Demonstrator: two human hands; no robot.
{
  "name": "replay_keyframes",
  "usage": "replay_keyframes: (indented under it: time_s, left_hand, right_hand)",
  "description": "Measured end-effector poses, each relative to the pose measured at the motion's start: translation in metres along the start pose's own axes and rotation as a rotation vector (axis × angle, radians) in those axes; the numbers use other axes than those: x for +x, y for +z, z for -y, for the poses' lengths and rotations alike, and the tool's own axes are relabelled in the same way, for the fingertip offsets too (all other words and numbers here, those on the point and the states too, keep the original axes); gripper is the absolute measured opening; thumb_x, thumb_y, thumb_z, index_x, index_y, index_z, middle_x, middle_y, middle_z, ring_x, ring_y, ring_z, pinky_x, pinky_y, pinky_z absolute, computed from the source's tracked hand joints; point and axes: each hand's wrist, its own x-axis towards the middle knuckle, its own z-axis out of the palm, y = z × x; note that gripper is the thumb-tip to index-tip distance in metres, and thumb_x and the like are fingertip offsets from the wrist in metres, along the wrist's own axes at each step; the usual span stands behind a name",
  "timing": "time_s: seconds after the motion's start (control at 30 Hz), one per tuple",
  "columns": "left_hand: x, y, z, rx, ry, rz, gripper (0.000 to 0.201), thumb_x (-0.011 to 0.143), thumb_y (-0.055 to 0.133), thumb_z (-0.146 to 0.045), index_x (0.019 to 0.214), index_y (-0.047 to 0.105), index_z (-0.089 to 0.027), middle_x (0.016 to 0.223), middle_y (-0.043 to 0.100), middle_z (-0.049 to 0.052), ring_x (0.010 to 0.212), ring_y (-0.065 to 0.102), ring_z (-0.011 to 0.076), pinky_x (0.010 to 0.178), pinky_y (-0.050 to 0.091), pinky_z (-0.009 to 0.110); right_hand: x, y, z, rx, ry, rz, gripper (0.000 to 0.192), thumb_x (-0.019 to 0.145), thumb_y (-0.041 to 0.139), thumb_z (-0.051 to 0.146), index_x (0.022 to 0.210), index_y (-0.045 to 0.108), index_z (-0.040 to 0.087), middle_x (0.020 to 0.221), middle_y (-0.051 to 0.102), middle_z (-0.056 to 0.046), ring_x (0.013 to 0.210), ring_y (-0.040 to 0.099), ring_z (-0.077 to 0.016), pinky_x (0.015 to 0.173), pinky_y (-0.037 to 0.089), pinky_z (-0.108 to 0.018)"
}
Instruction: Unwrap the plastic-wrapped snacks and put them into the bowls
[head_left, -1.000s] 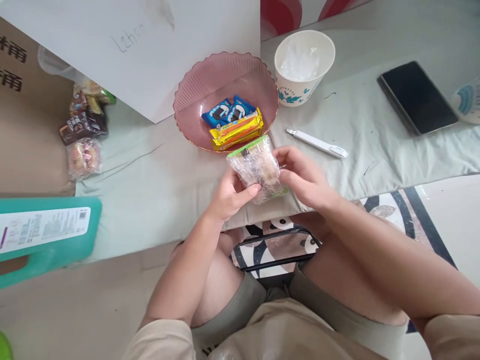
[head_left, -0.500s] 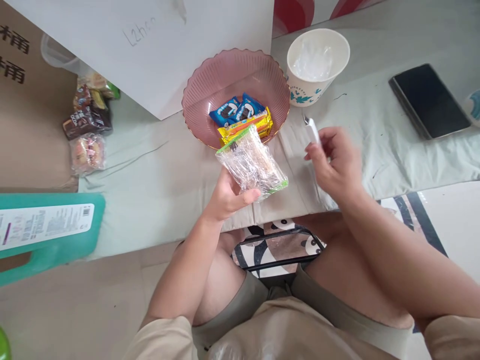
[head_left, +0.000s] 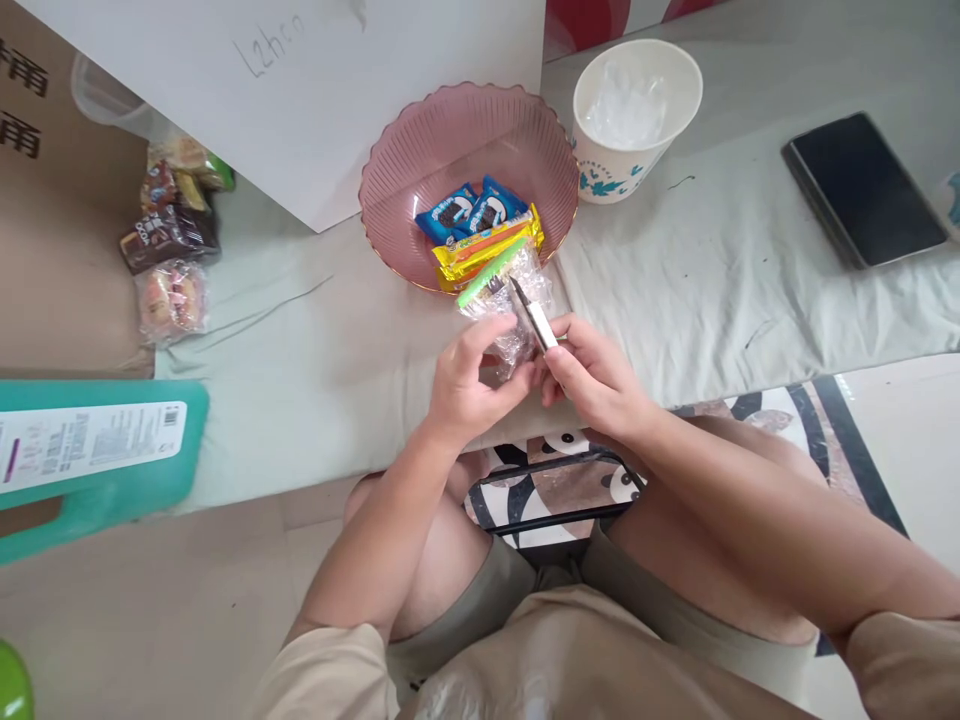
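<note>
My left hand (head_left: 472, 385) grips a clear-wrapped snack pack (head_left: 493, 277) with a green edge, its fingers curled round the lower left side. In my right hand (head_left: 596, 382) is a white utility knife (head_left: 540, 324), its dark blade pointing up and left over the wrapper. Whether the blade touches the film, I cannot tell. Just behind the pack stands a pink ribbed bowl (head_left: 405, 140) with a gilt scalloped rim. Inside it lie blue snack packets (head_left: 491, 208) and yellow snack packets (head_left: 469, 262).
A paper cup (head_left: 611, 170) with clear plastic inside stands right of the bowl. Further right lies a black phone (head_left: 870, 190). Wrapped snacks (head_left: 171, 235) sit at the left beside a cardboard box (head_left: 67, 250). A white board (head_left: 300, 110) stands behind; a teal container (head_left: 150, 480) is at lower left.
My right hand has moved left with the utility knife, from beside the bowl to the snack pack. My left hand's hold has shifted, and the pack now sits more upright.
</note>
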Motion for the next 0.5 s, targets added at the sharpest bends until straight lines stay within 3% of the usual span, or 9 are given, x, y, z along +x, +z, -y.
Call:
replay_keyframes:
  time_s: [0.13, 0.27, 0.5]
  left_hand:
    - [0.0037, -0.0042, -0.003, 0.093, 0.097, 0.031, 0.032, 0.092, 0.065, -0.033, 0.123, 0.056, -0.027, 0.115, 0.071, 0.006, 0.093, 0.071, 0.0181, 0.071, 0.055, 0.027]
    - [0.0053, -0.0035, -0.0054, 0.11, 0.127, 0.001, 0.024, 0.092, 0.061, -0.021, 0.115, 0.056, -0.027, 0.104, 0.071, 0.003, 0.082, 0.067, 0.0137, 0.07, 0.053, 0.025]
    - [0.0038, -0.0038, -0.0043, 0.04, -0.01, -0.059, 0.025, 0.088, 0.072, -0.037, 0.104, 0.056, -0.026, 0.094, 0.065, 0.0, 0.078, 0.062, 0.0131, 0.066, 0.05, 0.025]
  right_hand:
    - [-0.0007, -0.0046, 0.0059, -0.014, 0.011, -0.028, 0.047, 0.098, 0.053, 0.07, 0.094, 0.057, 0.023, 0.074, 0.071, 0.001, 0.055, 0.061, -0.012, 0.057, 0.048, -0.028]
    - [-0.0021, -0.0067, 0.0095, -0.086, 0.025, -0.061, 0.044, 0.098, 0.056, 0.066, 0.09, 0.06, 0.022, 0.071, 0.071, 0.0, 0.054, 0.06, -0.013, 0.056, 0.047, -0.029]
    - [0.0004, -0.0069, 0.01, -0.128, 0.1, 0.01, 0.049, 0.098, 0.055, 0.064, 0.076, 0.062, 0.021, 0.061, 0.065, -0.001, 0.054, 0.06, -0.0143, 0.056, 0.046, -0.028]
